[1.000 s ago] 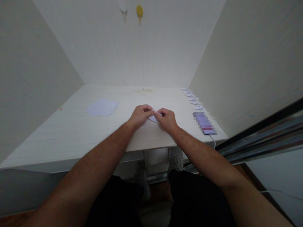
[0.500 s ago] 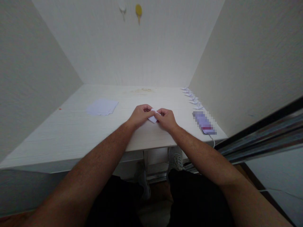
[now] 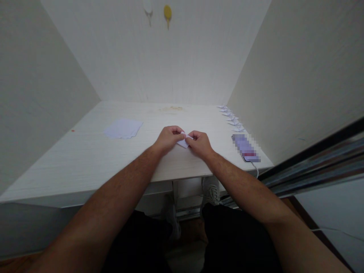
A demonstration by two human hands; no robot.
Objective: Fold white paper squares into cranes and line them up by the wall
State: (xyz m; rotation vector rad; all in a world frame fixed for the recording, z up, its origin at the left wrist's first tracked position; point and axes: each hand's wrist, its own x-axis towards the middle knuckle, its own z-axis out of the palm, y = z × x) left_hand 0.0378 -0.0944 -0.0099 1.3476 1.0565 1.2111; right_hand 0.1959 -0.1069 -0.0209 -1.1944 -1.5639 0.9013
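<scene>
Just above the front middle of the white table (image 3: 113, 163), a small folded piece of white paper (image 3: 183, 143) is held between both hands. My left hand (image 3: 170, 138) pinches its left side, thumb on top and fingers curled behind. On its right side, my right hand (image 3: 200, 144) grips it with thumb and bent forefinger. The two thumbs almost meet over the upper part of the paper. Its lower corner points toward me, and the fingers hide some of its folds.
Left of my hands lies a stack of white paper sheets (image 3: 123, 129). Several small folded paper figures (image 3: 234, 122) stand in a row along the right wall. A phone (image 3: 245, 148) with a white cable (image 3: 256, 171) rests near the right edge. Two hooks, one yellow (image 3: 167, 13), hang on the back wall.
Both hands stay in nearly the same place with the folded paper between them. Only a slight shift of the fingers and of the camera view shows.
</scene>
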